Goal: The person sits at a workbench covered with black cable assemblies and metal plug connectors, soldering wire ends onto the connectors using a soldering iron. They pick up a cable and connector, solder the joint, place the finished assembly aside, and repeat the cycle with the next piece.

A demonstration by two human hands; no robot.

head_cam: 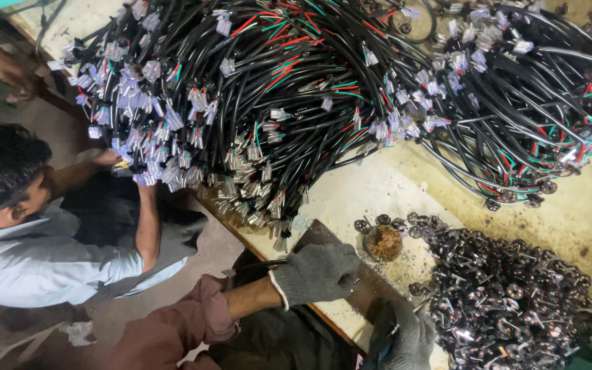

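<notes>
Left hand (318, 273), gloved, presses flat and grasps nothing on the dark work plate (323, 236), right hand (400, 336) closes on a small tool, its tip hidden, just short of the metal plug parts (508, 294); fitting stage, next needing careful alignment.

Head-worn view, steeply down, close
</notes>
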